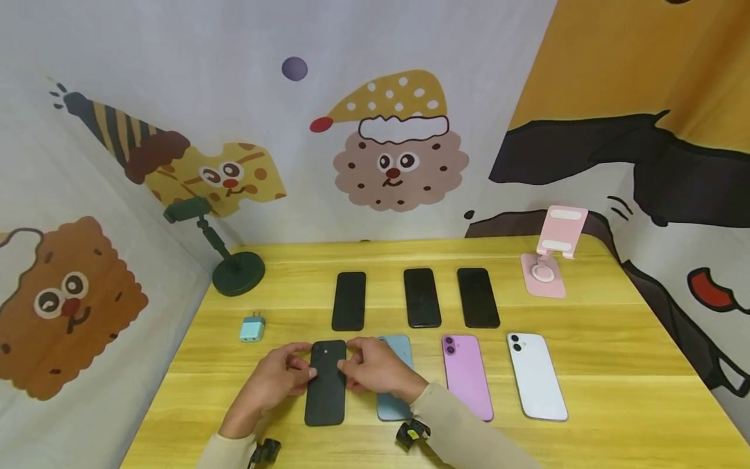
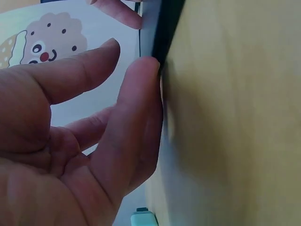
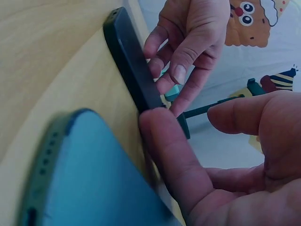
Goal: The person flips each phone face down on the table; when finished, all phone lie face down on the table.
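Head view: both hands (image 1: 278,378) (image 1: 375,368), unclamped, touch the black phone (image 1: 325,394), right wrist (image 1: 413,385) overlapping the blue phone (image 1: 394,408).

Pink stand (image 1: 555,245), apparent wall charger (image 1: 252,329)

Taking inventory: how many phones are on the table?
7: three dark phones in back; in front, rightward, the black one between the hands, the blue, the pink, the white.

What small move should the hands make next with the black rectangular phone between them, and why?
Probably ease the left hand and right hand off the black phone: both touch its edges, and it is back-up, roughly in row with the pink rectangular phone.
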`<state>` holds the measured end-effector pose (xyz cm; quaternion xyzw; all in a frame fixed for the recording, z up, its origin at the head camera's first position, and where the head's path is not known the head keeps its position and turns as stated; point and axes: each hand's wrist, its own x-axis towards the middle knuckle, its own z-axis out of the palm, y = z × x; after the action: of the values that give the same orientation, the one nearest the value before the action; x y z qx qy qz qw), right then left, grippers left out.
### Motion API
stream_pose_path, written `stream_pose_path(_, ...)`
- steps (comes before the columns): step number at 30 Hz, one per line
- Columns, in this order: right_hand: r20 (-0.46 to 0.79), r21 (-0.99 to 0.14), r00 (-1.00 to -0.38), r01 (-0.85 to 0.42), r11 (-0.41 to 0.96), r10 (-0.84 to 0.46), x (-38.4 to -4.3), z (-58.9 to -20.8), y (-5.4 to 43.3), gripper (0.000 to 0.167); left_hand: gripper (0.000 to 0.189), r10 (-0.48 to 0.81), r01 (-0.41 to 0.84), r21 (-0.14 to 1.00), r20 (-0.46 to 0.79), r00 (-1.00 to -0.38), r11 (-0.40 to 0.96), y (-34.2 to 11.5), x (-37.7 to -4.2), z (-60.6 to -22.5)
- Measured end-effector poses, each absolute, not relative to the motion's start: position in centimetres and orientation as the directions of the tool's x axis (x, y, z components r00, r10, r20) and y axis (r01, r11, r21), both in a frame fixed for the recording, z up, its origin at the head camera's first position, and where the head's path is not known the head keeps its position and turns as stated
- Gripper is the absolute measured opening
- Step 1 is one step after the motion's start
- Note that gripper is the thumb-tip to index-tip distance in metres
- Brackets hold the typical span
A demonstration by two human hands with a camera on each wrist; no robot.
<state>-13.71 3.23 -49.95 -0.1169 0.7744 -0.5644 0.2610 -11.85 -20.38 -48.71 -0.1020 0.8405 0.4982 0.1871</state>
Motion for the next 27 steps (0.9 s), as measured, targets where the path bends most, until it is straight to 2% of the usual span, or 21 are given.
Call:
stream_pose_path(11, -0.164, -0.938, -0.858, -0.017, 0.347, -0.486, -14.8, -49.4, 3.9, 0.057, 0.049, 0.095, -0.264, 0.84, -0.347, -0.933, 0.474, -20.4, -13.1, -47.6)
stream_pose_path(21, -0.052, -0.957, -0.917, -0.067, 0.282, -0.396, -17.4, -49.5, 4.6, 0.045, 0.05, 0.138, -0.173, 0.893, -0.25, -0.959, 0.415, -20.1, -15.6, -47.5)
stream_pose_path(27, -0.038, -0.937, -0.939, -0.085, 0.337, -0.342, -19.5, -49.7, 5.0, 0.047, 0.053, 0.145, -0.164, 0.896, -0.242, -0.959, 0.413, -19.7, -17.7, -47.4)
